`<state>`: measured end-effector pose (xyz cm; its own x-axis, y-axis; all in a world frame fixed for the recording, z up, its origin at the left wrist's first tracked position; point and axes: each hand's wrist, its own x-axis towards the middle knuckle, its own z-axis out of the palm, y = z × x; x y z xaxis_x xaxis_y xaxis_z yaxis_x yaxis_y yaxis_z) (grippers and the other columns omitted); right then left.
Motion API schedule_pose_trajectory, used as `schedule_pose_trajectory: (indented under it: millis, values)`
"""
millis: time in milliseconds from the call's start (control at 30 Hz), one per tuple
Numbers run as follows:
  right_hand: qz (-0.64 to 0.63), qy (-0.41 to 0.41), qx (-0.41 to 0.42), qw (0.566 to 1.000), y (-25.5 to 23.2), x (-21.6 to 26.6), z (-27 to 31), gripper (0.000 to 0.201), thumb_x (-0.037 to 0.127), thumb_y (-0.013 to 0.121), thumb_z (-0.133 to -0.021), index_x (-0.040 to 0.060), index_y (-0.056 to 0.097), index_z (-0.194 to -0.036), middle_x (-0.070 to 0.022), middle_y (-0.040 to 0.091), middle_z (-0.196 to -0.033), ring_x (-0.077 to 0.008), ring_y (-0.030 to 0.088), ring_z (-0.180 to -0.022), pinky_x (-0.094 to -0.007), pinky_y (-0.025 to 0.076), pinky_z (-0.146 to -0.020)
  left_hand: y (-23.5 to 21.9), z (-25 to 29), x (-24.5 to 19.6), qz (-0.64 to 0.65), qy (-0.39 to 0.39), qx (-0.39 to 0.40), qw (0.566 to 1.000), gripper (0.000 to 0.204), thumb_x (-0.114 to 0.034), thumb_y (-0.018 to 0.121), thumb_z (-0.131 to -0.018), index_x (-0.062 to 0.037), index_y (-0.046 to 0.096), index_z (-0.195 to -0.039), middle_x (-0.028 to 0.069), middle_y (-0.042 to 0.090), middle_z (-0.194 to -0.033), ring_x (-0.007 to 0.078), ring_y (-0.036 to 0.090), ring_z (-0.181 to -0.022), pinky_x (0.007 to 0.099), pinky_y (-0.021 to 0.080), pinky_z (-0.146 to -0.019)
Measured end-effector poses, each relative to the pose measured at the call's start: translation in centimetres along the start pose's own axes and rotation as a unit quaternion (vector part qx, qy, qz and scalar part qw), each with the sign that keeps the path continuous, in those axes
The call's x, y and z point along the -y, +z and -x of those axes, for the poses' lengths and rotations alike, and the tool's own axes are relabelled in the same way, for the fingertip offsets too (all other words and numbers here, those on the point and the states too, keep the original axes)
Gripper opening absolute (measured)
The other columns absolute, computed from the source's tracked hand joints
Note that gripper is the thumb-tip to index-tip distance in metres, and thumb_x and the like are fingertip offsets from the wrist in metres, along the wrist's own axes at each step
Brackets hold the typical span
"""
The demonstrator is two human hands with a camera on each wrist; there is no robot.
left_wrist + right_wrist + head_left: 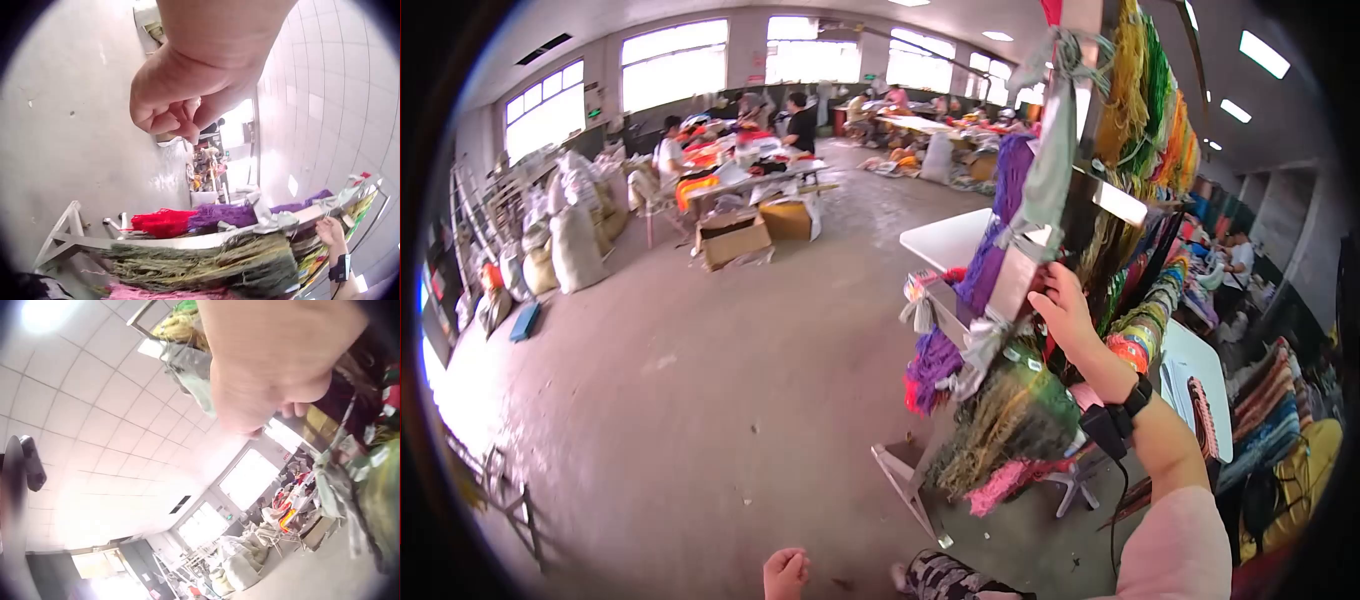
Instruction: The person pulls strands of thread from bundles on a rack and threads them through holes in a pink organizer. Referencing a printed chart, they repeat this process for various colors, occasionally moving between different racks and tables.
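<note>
A tall rack with a pale metal post (1012,285) stands at the right in the head view, hung with bundles of yarn. Grey cloth strips (1048,185) are tied around the post. My right hand (1068,315) is raised at the post, its fingers loosely bent beside the metal and its thumb apart from them. Below it hangs dark green yarn (1025,410), with pink yarn (1010,485) lower down. Purple yarn (1008,180) hangs on the post's other side. Low at the bottom edge, my left hand (786,574) hangs loosely curled, holding nothing.
The rack's metal foot (910,495) reaches onto the floor. A white table (945,238) stands behind the rack. Cardboard boxes (735,238) and stuffed sacks (575,245) lie farther left. People sit and stand at cloth-covered tables at the back. Colourful rolled textiles (1270,420) are at the right.
</note>
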<state>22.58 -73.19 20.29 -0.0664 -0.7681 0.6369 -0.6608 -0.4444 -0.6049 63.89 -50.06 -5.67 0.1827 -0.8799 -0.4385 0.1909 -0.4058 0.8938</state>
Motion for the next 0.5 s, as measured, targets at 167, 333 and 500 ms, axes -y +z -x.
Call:
schedule_pose_trajectory:
  millis: [167, 333, 500]
  values:
    - [-0.135, 0.038, -0.099, 0.985, 3.8, 1.4, -0.8, 0.050, 0.003, 0.054, -0.071, -0.0010, 0.035, -0.118, -0.0090, 0.045, -0.101, -0.0207, 0.043, -0.095, -0.0312, 0.034, -0.085, -1.3, -7.9, -6.4, -0.083, 0.041, 0.002, 0.996, 0.022, -0.012, 0.049, -0.083, 0.0064, 0.056, -0.092, 0.0117, 0.058, -0.083, 0.0189, 0.054, -0.079, 0.0284, 0.043, -0.073]
    - [-0.095, 0.051, -0.203, 0.973, 6.9, 1.4, -1.1, 0.060, -0.001, 0.050, -0.069, -0.0015, 0.027, -0.125, -0.0061, 0.042, -0.101, -0.0147, 0.041, -0.096, -0.0271, 0.031, -0.088, -1.4, -26.3, -10.2, 0.038, -0.031, 0.127, 0.991, 0.015, -0.010, 0.052, -0.083, 0.0001, 0.057, -0.093, 0.0029, 0.054, -0.076, 0.0102, 0.049, -0.066, 0.0222, 0.039, -0.058]
    - [-0.053, 0.101, -0.273, 0.955, 9.6, 1.5, -2.7, 0.078, -0.003, 0.058, -0.067, -0.0010, 0.011, -0.129, -0.0079, 0.045, -0.102, -0.0165, 0.045, -0.094, -0.0291, 0.034, -0.086, 6.5, -40.7, -24.6, -0.017, -0.007, 0.238, 0.971, 0.010, -0.008, 0.053, -0.081, -0.0016, 0.055, -0.088, 0.0035, 0.054, -0.070, 0.0090, 0.048, -0.058, 0.0211, 0.038, -0.050]
